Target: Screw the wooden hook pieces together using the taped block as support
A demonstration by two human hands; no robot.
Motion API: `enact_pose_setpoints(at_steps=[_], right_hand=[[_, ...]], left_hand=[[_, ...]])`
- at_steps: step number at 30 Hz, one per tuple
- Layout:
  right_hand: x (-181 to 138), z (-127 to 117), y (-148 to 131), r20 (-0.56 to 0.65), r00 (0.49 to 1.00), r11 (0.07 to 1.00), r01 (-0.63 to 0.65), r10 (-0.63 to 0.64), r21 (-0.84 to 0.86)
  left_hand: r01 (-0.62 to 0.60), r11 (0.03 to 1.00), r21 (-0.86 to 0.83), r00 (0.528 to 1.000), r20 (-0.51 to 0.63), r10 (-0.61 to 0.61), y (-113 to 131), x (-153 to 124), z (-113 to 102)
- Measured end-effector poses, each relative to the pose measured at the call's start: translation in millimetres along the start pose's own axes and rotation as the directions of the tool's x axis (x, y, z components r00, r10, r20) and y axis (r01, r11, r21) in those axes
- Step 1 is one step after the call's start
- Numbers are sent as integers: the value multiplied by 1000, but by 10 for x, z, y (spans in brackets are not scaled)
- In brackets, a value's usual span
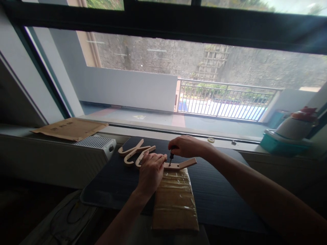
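With my right hand (184, 146) I grip the dark handle of a screwdriver (171, 157), whose shaft points down. Its tip meets a hole in a pale wooden hook (187, 164) that has an angled end. My left hand (152, 170) presses on the left part of that hook, fingers together, covering much of it. Under the hook lies a flat brown board wrapped in clear tape (175, 197), reaching past the table's near edge. Several more wooden hooks (131, 149) lie to the left of my left hand, overlapping one another.
The dark table (114, 185) stands against a window sill. A brown paper envelope (71, 128) rests on a white radiator (98, 143) at left. On the sill are a tape roll (211, 140), a small metal piece (233, 142) and a teal box (283, 144) under a grey-and-red container (297, 124).
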State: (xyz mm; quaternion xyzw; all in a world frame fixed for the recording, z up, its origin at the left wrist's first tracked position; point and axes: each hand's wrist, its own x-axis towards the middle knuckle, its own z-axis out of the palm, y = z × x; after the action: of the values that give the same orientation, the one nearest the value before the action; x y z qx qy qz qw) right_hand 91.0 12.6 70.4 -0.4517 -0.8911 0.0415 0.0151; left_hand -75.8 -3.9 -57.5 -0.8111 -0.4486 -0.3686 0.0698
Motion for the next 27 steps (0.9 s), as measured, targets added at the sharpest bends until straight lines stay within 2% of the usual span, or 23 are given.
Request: enact_pose_setpoints(at_steps=[7,13,20,27], right_hand=[[36,58,51,-9,1000,998,-22,22,57],[94,105,2,-44,998,998,-50,52,43],[7,33,-52,-25,1000,999,-16,15,-45],[20,65,-5,3,1000,1000,-23,23,12]], left_hand=[[2,1000,-3,1000,-8,-2,4,6,2],[-18,1000,-13,1000,-6,18,-7,4,18],[-34,998,-46,999,-21,33,-23,13,31],[-37,999,-16,999,-20,36,-5,24,10]])
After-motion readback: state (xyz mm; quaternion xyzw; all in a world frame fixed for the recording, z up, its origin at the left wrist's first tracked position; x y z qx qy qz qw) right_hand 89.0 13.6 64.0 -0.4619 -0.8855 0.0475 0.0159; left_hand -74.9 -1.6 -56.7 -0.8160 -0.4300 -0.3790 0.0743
